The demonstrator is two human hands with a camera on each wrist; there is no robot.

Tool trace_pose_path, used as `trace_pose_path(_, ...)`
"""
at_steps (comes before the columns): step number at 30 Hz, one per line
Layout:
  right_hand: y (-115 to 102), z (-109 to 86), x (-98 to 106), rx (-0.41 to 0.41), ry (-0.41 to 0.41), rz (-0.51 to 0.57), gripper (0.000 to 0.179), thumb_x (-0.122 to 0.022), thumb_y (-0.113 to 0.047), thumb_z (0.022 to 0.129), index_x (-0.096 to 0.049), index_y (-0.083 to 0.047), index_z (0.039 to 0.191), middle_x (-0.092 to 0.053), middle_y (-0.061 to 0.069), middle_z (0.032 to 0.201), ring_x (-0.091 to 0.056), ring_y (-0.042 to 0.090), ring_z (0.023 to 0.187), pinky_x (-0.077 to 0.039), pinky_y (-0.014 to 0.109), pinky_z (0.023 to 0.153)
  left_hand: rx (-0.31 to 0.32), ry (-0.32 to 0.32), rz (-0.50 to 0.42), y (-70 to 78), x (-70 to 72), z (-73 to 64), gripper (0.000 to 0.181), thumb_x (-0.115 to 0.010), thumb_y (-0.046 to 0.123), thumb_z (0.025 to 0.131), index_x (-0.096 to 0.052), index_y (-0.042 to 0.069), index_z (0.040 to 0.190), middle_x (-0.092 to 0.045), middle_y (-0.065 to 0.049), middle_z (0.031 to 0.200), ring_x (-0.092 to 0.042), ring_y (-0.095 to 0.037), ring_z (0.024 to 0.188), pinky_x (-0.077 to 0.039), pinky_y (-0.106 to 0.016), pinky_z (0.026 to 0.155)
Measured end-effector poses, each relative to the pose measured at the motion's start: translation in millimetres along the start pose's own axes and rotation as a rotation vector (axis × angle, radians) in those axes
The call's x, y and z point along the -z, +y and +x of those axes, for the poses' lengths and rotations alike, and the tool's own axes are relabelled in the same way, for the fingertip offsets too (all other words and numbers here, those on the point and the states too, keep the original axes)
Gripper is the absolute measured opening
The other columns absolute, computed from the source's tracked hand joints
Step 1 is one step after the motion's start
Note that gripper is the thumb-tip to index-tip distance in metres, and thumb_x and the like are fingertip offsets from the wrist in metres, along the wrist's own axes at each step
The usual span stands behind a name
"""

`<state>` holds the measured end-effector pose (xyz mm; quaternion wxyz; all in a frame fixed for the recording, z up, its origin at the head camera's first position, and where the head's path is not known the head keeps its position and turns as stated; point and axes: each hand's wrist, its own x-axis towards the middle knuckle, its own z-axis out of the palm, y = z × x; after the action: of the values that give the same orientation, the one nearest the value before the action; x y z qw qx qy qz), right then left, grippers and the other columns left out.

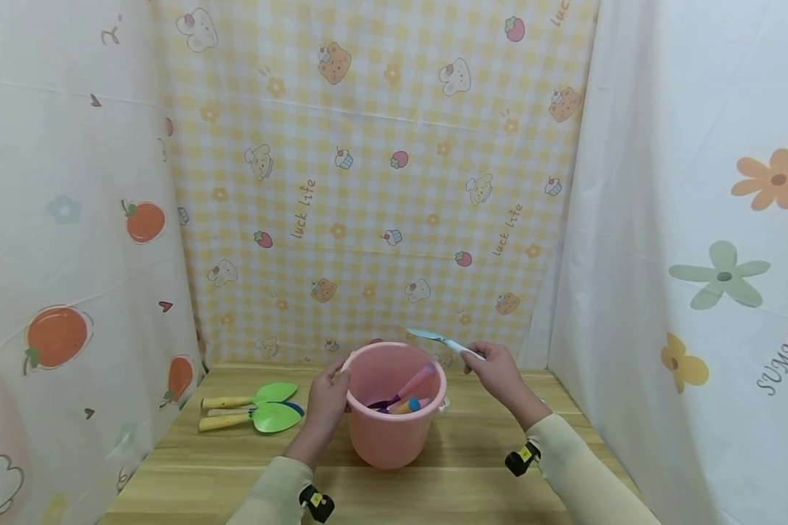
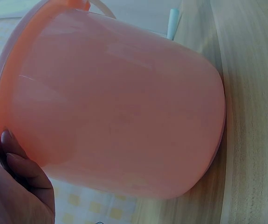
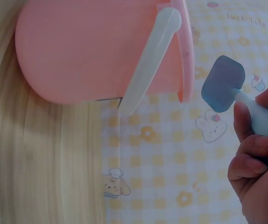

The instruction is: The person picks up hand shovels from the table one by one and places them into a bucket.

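Note:
A pink bucket (image 1: 392, 437) stands upright on the wooden table, its rim gripped on the left by my left hand (image 1: 327, 399). In the left wrist view, fingers curl under that rim against the bucket wall (image 2: 120, 102). Inside lie a tool with a pink handle (image 1: 416, 380) and dark purple head, and an orange and blue piece (image 1: 408, 405). My right hand (image 1: 499, 370) holds a small trowel (image 1: 427, 335) by its white handle, its light-blue blade above the bucket's far right rim. From the right wrist, the blade (image 3: 223, 84) appears beside the rim, apart from it.
Left of the bucket lie green-bladed trowels (image 1: 276, 418) with yellow handles, and a dark blue blade (image 1: 295, 408) shows between them. The bucket's white carrying handle (image 3: 150, 65) hangs on the right side. Printed curtains (image 1: 368, 182) enclose the table (image 1: 486, 467) at the back and both sides.

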<state>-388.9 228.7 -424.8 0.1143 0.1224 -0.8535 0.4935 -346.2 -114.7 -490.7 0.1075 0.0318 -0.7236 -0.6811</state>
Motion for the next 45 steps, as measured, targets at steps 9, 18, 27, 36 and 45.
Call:
trace_pose_path(9, -9.4, -2.1, -2.9, 0.054, -0.068, -0.017, 0.019, -0.074, -0.024, 0.106, -0.082, -0.007, 0.104, -0.073, 0.004, 0.08, -0.042, 0.012, 0.057, -0.035, 0.025, 0.052, 0.002, -0.001, 0.006, 1.5, -0.1, -1.2, 0.051, -0.055, 0.037, 0.116, -0.057, 0.011, 0.161, -0.058, -0.003, 0.073, -0.06, -0.018, 0.068, -0.057, -0.029, 0.067)
trace_pose_path(18, -13.5, -2.7, -7.6, 0.134, -0.158, -0.068, 0.019, -0.074, -0.026, 0.107, -0.082, -0.014, 0.095, -0.075, 0.002, 0.079, -0.039, 0.007, 0.049, -0.034, 0.025, 0.048, 0.001, 0.002, 0.009, 2.5, -0.6, -2.7, 0.051, -0.055, 0.035, 0.116, -0.057, 0.011, 0.16, -0.057, -0.002, 0.072, -0.059, -0.017, 0.067, -0.056, -0.029, 0.066)
trace_pose_path(27, -15.6, -1.0, -13.4, 0.153, -0.185, -0.08, 0.024, -0.075, -0.028, 0.106, -0.083, -0.007, 0.102, -0.073, 0.003, 0.078, -0.043, 0.009, 0.053, -0.036, 0.025, 0.049, -0.022, 0.012, 0.003, 4.9, -1.3, -4.2, 0.053, -0.056, 0.033, 0.116, -0.055, 0.005, 0.161, -0.053, 0.0, 0.067, -0.056, -0.016, 0.061, -0.054, -0.027, 0.06)
trace_pose_path(36, -24.3, -1.5, -19.7, 0.132, -0.225, -0.12, 0.019, -0.075, -0.023, 0.104, -0.083, -0.005, 0.102, -0.072, -0.001, 0.078, -0.049, 0.013, 0.06, -0.042, 0.026, 0.054, -0.005, 0.029, 0.004, 3.1, -2.1, -2.8, 0.052, -0.056, 0.035, 0.116, -0.058, 0.007, 0.159, -0.055, -0.001, 0.069, -0.058, -0.017, 0.063, -0.055, -0.027, 0.061)
trace_pose_path(45, -32.1, -0.6, -27.4, 0.15, -0.251, -0.145, 0.018, -0.077, -0.024, 0.104, -0.084, -0.008, 0.107, -0.075, 0.007, 0.086, -0.057, 0.015, 0.066, -0.05, 0.029, 0.057, 0.005, 0.022, 0.002, 1.3, -1.4, -1.8, 0.049, -0.056, 0.033, 0.116, -0.058, 0.01, 0.16, -0.054, -0.001, 0.07, -0.058, -0.017, 0.064, -0.056, -0.027, 0.063)
